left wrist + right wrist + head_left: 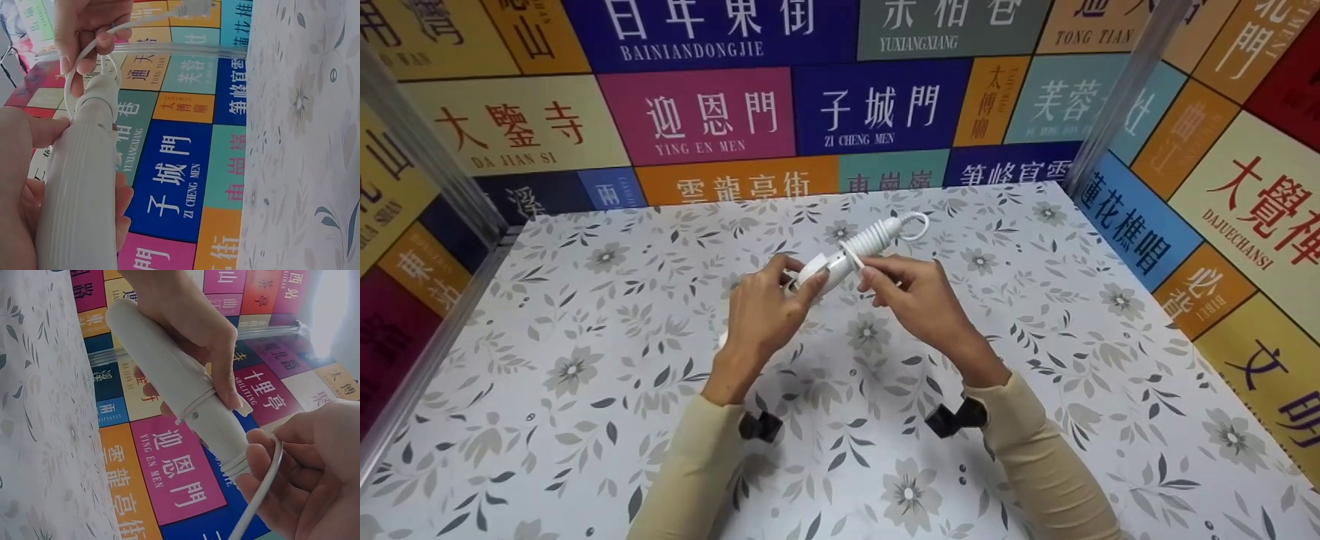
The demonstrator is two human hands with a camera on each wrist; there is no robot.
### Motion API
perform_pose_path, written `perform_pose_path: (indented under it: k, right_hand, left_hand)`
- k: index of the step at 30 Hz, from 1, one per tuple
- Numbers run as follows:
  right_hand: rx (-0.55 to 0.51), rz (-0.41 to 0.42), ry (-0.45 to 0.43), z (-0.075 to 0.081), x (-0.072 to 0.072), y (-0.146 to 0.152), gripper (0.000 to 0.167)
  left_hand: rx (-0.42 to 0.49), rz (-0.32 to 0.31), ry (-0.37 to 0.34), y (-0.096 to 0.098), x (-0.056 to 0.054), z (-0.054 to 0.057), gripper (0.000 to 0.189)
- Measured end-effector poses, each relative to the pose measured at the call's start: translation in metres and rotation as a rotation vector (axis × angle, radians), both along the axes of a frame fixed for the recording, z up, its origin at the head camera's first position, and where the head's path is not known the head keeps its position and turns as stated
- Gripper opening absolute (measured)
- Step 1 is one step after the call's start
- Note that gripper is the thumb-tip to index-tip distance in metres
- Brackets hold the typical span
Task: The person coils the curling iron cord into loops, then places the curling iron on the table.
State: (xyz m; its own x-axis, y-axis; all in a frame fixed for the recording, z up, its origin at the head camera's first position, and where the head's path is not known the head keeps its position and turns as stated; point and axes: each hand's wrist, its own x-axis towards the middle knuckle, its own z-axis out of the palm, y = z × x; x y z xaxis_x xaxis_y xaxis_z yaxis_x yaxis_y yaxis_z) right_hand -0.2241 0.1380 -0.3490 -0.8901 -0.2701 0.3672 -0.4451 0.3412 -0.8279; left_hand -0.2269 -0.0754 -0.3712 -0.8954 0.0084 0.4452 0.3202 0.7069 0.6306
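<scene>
A white, corded hand-held device with a long ribbed body point(84, 191) is raised over the table; its exact kind is unclear. My left hand point(769, 307) grips this body, thumb along one side and fingertips around the other. White cord point(870, 238) is coiled around the narrower end, with a small loop point(915, 226) standing out at the tip. Between thumb and fingers, my right hand point(904, 292) pinches a strand of cord point(261, 495) beside the neck of the device. A small flat tab point(243, 405) shows near the left fingertips.
Under both hands lies a white table point(855, 465) with a grey flower and leaf print. Colourful panels with Chinese lettering point(697, 116) rise at the back and both sides. Clear corner posts point(1125, 90) stand where the panels meet. Each wrist wears a black camera mount point(956, 418).
</scene>
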Motion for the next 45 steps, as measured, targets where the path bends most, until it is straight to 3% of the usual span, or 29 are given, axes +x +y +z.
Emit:
perform_pose_path:
  k: [8,16,24,30,35,40,45]
  right_hand:
    - [-0.114,0.07,-0.061,-0.004,-0.004,0.002,0.024]
    - [-0.045,0.12,-0.108,-0.01,-0.009,0.005,0.025]
    - [0.078,0.231,-0.206,-0.026,-0.031,0.02,0.027]
    - [0.198,0.311,-0.241,-0.044,-0.05,0.034,0.027]
    - [0.221,0.279,-0.263,-0.049,-0.057,0.042,0.024]
    - [0.213,0.196,-0.281,-0.051,-0.059,0.046,0.019]
    - [0.186,0.111,-0.27,-0.054,-0.062,0.049,0.02]
  left_hand:
    - [0.013,0.02,-0.017,0.002,0.001,0.0,0.036]
    - [0.057,0.041,-0.029,-0.002,-0.001,0.003,0.039]
    - [0.198,-0.01,-0.091,-0.008,-0.002,0.007,0.04]
    - [0.299,-0.065,-0.134,-0.012,-0.003,0.009,0.04]
    - [0.351,-0.14,-0.164,-0.013,-0.002,0.011,0.037]
    - [0.281,-0.264,-0.184,-0.013,-0.002,0.009,0.032]
    - [0.182,-0.397,-0.26,-0.016,-0.002,0.008,0.029]
